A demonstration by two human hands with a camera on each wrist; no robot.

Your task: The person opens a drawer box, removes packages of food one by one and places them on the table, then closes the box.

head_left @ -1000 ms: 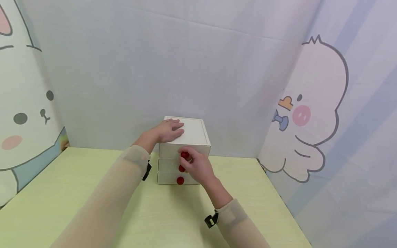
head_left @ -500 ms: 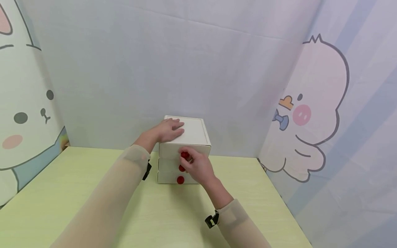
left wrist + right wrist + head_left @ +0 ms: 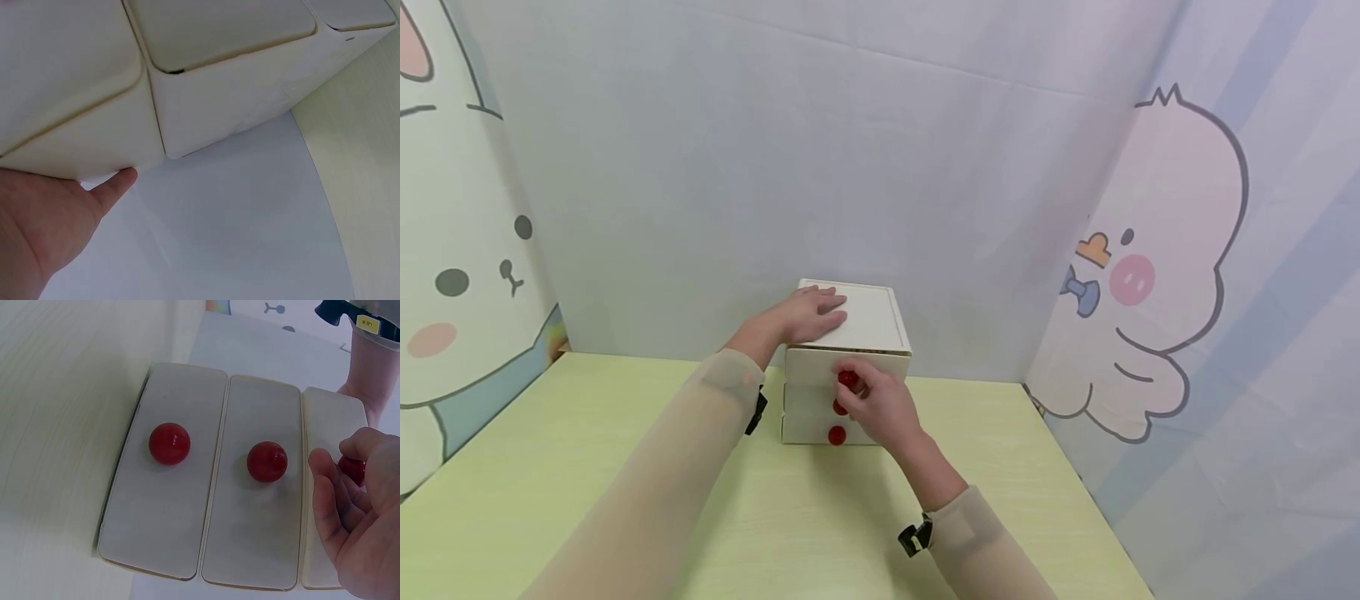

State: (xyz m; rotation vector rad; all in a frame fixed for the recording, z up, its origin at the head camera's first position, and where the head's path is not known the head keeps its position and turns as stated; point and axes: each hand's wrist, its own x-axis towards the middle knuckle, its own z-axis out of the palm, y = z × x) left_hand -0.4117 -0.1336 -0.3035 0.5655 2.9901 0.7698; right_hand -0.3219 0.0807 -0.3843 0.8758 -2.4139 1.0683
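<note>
A small white cabinet with three stacked drawers stands at the back of the table, each drawer with a round red knob. My left hand rests on the cabinet's top with its fingers spread; the left wrist view shows it at the cabinet's edge. With thumb and fingers my right hand pinches the top drawer's knob. That drawer stands slightly out, with a thin dark gap under the top panel. The middle knob and bottom knob are untouched, their drawers shut.
The cabinet stands on a pale yellow-green table. Close behind it hangs a pale curtain, with cartoon figures on the side panels. Black bands are on both wrists.
The top drawer has come slightly out toward me, and a gap now shows along its upper edge. My right hand has moved slightly with the knob; my left hand stays on top.
</note>
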